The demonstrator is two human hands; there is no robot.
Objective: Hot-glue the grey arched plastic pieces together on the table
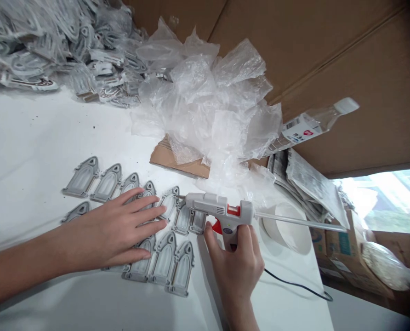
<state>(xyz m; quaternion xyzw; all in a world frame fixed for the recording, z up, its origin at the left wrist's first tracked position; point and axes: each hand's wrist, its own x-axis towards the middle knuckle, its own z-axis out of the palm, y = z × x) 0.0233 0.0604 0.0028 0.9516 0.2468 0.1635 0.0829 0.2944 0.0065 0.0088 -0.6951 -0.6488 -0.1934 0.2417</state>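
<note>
My right hand (236, 266) grips a grey hot glue gun (219, 212) with a red trigger, its nozzle pointing left toward several grey arch-shaped pieces (165, 258). A glue stick (301, 220) runs out of the gun's rear. My left hand (118, 230) lies palm down with fingers apart on the arch-shaped pieces, hiding parts of some. The pieces lie in rows on a white table (29, 161). The nozzle's tip is close to the pieces, but contact cannot be told.
A heap of plastic-wrapped pieces (60, 50) lies at the far left. Crumpled clear plastic film (205, 96) sits on flattened cardboard (177, 158). Beyond are a plastic bottle (308, 128), a white bowl (284, 230), and cardboard boxes (346, 253). A black cord (298, 285) trails from the gun.
</note>
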